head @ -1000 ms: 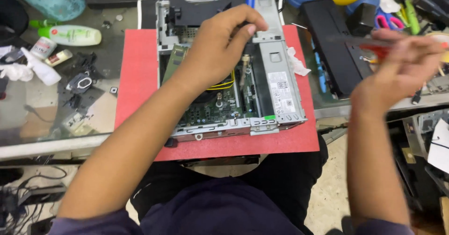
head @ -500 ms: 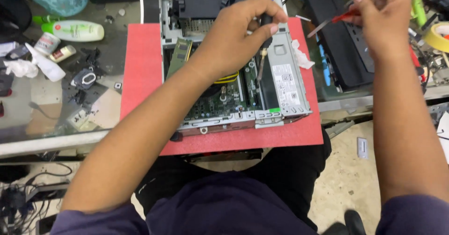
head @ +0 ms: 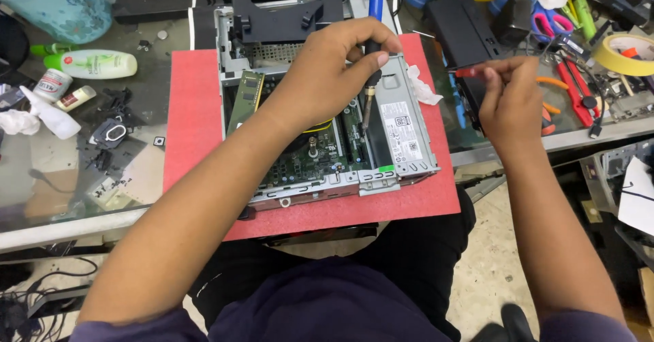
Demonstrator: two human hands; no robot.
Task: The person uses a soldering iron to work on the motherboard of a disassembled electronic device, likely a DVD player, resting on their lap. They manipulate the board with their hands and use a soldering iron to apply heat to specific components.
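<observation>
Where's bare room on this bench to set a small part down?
The red mat is bare along its left strip, between the open computer case and the green bottle, and along its front edge. The glass front-left shows some bare room. Right of the case it is crowded: black box, red pliers, tape roll.

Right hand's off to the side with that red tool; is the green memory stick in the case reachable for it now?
Probably not directly. The left hand and forearm lie across the open computer case, between the right hand and the memory stick at the case's far-left side.
</observation>
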